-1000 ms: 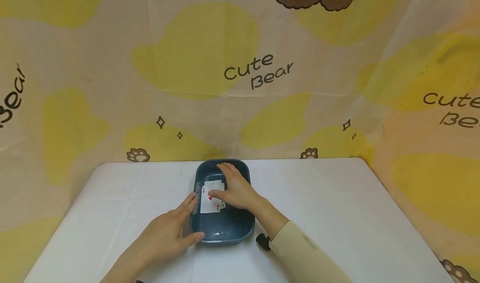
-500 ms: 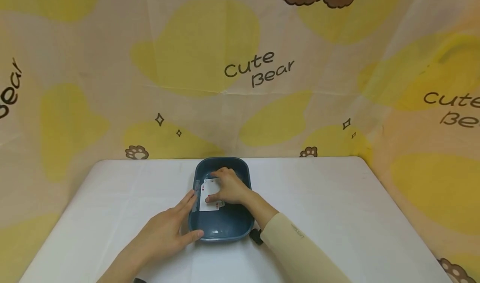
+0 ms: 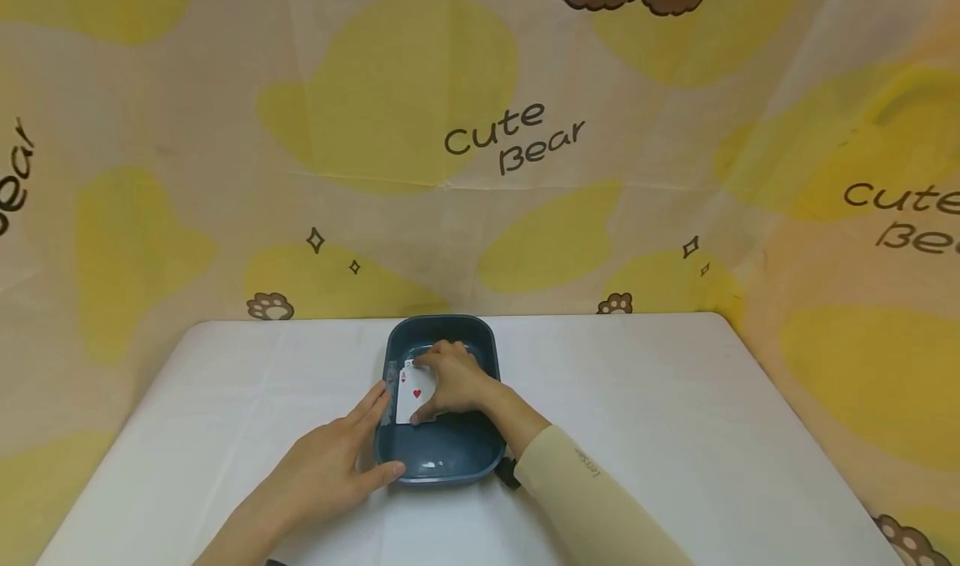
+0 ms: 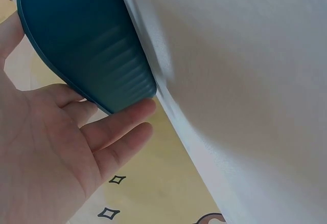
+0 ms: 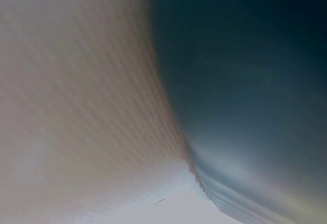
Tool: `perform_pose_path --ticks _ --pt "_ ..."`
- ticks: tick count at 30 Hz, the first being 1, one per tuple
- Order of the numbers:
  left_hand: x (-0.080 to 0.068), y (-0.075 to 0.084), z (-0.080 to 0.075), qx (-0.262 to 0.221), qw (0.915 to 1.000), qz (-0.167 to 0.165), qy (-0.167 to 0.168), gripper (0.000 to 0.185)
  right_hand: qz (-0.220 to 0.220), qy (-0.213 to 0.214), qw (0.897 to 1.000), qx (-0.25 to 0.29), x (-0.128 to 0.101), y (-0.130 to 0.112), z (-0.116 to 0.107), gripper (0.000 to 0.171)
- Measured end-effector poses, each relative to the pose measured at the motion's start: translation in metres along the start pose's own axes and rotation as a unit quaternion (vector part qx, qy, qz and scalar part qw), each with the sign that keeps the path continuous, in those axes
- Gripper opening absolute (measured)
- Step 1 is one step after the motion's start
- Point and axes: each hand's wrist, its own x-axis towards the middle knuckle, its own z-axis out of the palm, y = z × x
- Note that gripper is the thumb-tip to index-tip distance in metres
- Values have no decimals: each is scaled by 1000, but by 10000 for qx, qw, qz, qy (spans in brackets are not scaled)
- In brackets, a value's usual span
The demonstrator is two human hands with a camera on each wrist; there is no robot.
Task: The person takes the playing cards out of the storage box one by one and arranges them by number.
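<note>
From the head camera: the blue tub (image 3: pixel 442 458) sits mid-table (image 3: pixel 675 433), and the right hand (image 3: pixel 450 380) is inside it, grip pinched on the playing cards (image 3: pixel 411 395) (a red heart faces up). The left hand (image 3: pixel 330 466) lies beside the tub's left wall, fingers straight, thumb at the near rim.

Left wrist: open fingers (image 4: pixel 120 124) touch the tub (image 4: pixel 87 35).

Right wrist: only blurred tub wall (image 5: pixel 245 81) and table (image 5: pixel 76 106).

Dark teal tub (image 3: pixel 442 458), white table (image 3: pixel 675 433)
</note>
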Motion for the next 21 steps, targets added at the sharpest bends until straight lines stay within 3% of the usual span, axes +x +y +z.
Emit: perform_pose_path --ticks 21 --pt "0 -1 2 -22 10000 11 59 102 192 -355 9986 -335 -4 -4 1 89"
